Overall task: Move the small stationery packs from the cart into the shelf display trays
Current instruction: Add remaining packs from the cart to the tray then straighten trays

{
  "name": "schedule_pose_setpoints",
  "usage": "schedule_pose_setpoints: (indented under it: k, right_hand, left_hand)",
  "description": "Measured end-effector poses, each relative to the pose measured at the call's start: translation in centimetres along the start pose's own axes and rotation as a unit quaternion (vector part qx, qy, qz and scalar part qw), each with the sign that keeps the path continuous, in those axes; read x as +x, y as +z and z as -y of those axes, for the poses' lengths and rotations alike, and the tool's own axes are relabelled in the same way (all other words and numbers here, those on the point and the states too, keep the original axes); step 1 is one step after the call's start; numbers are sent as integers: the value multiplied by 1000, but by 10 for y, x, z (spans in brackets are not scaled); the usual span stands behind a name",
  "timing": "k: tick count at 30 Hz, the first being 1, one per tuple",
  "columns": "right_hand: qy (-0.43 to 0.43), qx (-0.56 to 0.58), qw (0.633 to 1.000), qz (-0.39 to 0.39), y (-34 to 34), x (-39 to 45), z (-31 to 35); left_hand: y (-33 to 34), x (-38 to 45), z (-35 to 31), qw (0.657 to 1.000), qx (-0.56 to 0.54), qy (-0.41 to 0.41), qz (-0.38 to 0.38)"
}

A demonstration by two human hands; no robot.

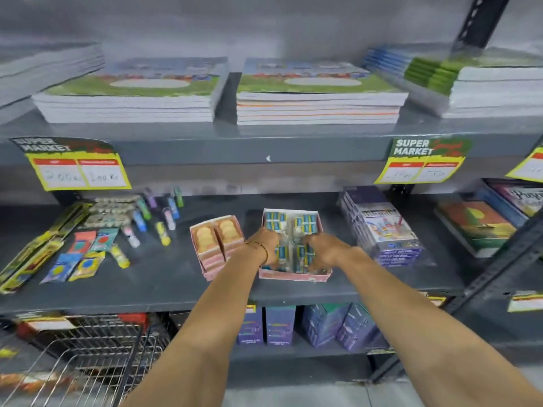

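A white and pink display tray (pixel 293 277) sits on the middle shelf, filled with several small blue stationery packs (pixel 308 223). Both of my hands reach into it. My left hand (pixel 266 243) is curled over packs at the tray's left side, a thin bangle on the wrist. My right hand (pixel 323 249) is curled over packs at the right side. The fingers hide what each hand holds. A second pink tray (pixel 211 259) with orange-printed packs stands just left of the first. The wire cart (pixel 88 353) is at the lower left.
The grey shelf (pixel 164 277) carries loose glue sticks and packets at the left, a purple boxed stack (pixel 382 227) to the right of the tray, and books at the far right. Notebook stacks lie on the shelf above. A black upright post (pixel 499 274) slants at the right.
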State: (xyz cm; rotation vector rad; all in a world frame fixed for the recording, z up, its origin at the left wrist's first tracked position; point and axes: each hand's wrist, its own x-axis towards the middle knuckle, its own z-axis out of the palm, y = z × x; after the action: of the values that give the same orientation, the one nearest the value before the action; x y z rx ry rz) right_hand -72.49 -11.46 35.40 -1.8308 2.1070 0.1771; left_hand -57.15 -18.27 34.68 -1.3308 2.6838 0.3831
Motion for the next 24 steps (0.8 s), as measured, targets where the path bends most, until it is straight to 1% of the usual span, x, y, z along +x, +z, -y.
schedule_pose_setpoints:
  k: [7,10,13,16,24]
  right_hand:
    - [-1,-14,1000,24,10,8,3]
    - [3,-8,999,32,11,8,0]
    - [7,12,1000,11,14,7,1]
    - [17,24,999,-13,24,6,7]
    - [29,47,998,-6,31,7,13]
  left_hand:
    - [12,5,0,999,-41,-1,22]
    - [15,1,1,999,-41,-2,-4]
    - [19,-3,4,999,-26,8,-24]
    - [29,-10,6,1000,1,17,3]
    - [37,-21,11,999,-22,26,9]
